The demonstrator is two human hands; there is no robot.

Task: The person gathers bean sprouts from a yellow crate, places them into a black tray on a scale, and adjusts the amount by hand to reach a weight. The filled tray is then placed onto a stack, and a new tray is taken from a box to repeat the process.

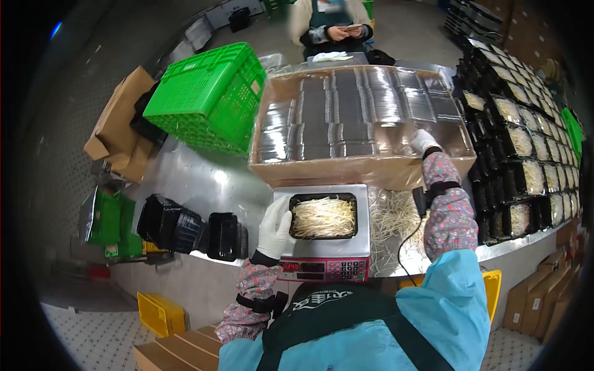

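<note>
A black plastic tray (323,234) filled with bean sprouts (324,216) rests on the steel plate of a digital scale (361,247). My left hand (273,232), in a white glove, is beside the tray's left rim with fingers and thumb apart. My right hand (423,141), gloved too, reaches into the front right of a large cardboard carton (346,171) lined with plastic. Rows of clear plastic lids (349,102) stand packed in it. The right fingers are bunched at the lids, and I cannot tell what is between them.
Loose sprouts (396,216) lie right of the scale. Filled trays (523,141) are stacked high along the right. Nested black trays (170,222) and a smaller one (224,236) sit on the left, below a green crate (204,93). Across the table, a person (334,28) holds something small.
</note>
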